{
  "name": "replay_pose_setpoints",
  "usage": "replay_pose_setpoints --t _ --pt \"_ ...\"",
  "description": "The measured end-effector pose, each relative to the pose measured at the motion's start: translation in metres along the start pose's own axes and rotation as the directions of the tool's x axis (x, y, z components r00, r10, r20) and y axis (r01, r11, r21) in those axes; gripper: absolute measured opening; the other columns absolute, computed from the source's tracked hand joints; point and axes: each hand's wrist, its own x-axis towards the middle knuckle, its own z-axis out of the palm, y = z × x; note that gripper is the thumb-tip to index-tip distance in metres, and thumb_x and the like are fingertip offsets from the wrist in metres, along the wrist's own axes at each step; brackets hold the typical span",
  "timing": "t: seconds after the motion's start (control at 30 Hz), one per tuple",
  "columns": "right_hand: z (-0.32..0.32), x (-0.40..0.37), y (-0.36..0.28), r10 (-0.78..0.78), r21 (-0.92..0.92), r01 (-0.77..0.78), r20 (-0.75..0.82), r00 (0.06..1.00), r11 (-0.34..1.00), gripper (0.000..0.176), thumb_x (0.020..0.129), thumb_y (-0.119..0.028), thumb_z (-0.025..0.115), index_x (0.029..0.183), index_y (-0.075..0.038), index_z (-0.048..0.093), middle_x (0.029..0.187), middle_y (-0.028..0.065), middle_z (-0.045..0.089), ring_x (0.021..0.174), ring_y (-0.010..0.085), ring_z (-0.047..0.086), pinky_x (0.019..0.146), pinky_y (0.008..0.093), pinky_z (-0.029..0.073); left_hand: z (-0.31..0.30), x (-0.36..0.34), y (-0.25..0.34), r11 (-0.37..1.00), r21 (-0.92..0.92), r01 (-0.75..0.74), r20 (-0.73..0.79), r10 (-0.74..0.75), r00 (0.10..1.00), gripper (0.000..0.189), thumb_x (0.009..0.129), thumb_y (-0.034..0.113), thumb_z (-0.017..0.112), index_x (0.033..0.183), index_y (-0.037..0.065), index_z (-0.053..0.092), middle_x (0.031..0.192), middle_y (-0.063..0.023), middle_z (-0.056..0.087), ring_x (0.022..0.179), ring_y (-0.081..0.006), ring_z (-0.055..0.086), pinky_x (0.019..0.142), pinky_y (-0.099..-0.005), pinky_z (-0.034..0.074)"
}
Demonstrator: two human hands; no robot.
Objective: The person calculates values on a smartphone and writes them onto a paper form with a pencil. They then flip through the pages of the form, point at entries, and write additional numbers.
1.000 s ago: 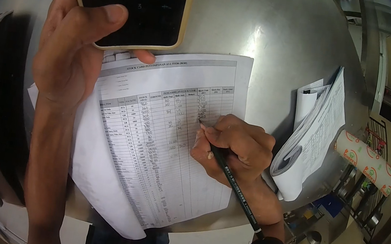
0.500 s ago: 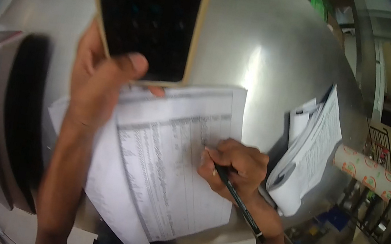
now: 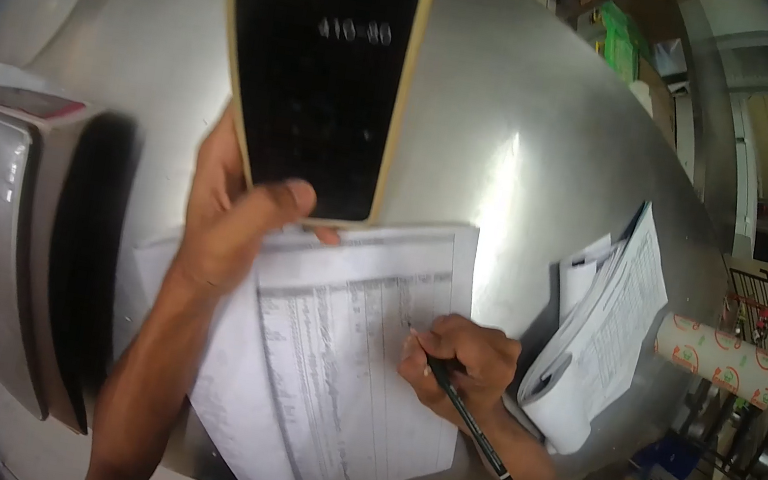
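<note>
My left hand (image 3: 244, 214) grips the lower end of a smartphone (image 3: 318, 81) in a pale yellow case, with the thumb over its screen. White digits that look like "410-80" show on the dark display. Below the phone lies a printed form (image 3: 355, 365) with ruled columns and handwriting, a folded sheet along its left side. My right hand (image 3: 464, 366) is closed around a dark pencil (image 3: 475, 428); its tip is at the form's right-hand columns, though contact with the paper cannot be made out.
The papers lie on a steel table (image 3: 486, 86). A folded bundle of papers (image 3: 600, 322) sits at the right, with a patterned roll (image 3: 718, 362) beyond it. On the left stands a bulky white-and-black object (image 3: 30, 217). A wire rack (image 3: 761, 306) is at far right.
The view has shifted, so the phone, papers and both hands appear lower and slightly to the right. Digits are now visible on the phone screen. Both hands keep their holds.
</note>
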Motion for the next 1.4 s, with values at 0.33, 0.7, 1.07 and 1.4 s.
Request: replay_pose_setpoints --t 0.33,0.7,1.07,1.4 --pt "0.007 -0.008 0.008 0.002 0.038 -0.001 -0.020 1.000 0.999 0.031 0.074 0.010 0.075 0.068 -0.003 0.047 0.054 0.0048 0.048 0.043 0.0094 0.048 0.039 0.0245 0.036 -0.012 -0.002 -0.004 0.993 0.113 -0.028 0.060 0.021 0.998 0.053 0.081 0.018 0.065 0.126 -0.006 0.051 0.106 -0.0228 0.068 0.073 -0.0316 0.075 0.062 -0.0405 0.066" --pt "0.004 -0.006 0.007 0.005 0.041 -0.006 0.008 1.000 0.999 0.031 0.076 0.007 0.076 0.069 -0.003 0.047 0.055 0.0063 0.054 0.045 0.0100 0.056 0.041 0.0230 0.040 -0.021 -0.001 -0.003 0.986 0.166 -0.021 0.128 0.000 0.992 0.059 0.083 0.018 0.062 0.133 -0.008 0.044 0.116 -0.0299 0.062 0.083 -0.0394 0.074 0.065 -0.0501 0.067" --pt "0.005 -0.009 0.006 0.061 0.052 -0.059 -0.020 0.998 0.997 0.034 0.074 0.009 0.075 0.068 -0.005 0.044 0.054 0.0068 0.043 0.041 0.0125 0.046 0.041 0.0247 0.039 -0.002 0.002 -0.001 1.000 0.002 0.005 0.029 -0.005 1.000 0.060 0.076 0.003 0.063 0.131 -0.007 0.044 0.101 -0.0190 0.070 0.078 -0.0247 0.076 0.056 -0.0345 0.067" --pt "0.004 -0.006 0.001 0.056 0.004 -0.056 -0.028 0.998 0.998 0.035 0.076 0.006 0.076 0.068 -0.005 0.044 0.054 0.0071 0.050 0.043 0.0112 0.048 0.043 0.0250 0.042 0.001 0.001 0.002 1.000 -0.024 0.007 0.013 -0.006 1.000 0.054 0.077 0.003 0.063 0.128 -0.005 0.047 0.101 -0.0185 0.071 0.077 -0.0252 0.076 0.056 -0.0346 0.067"
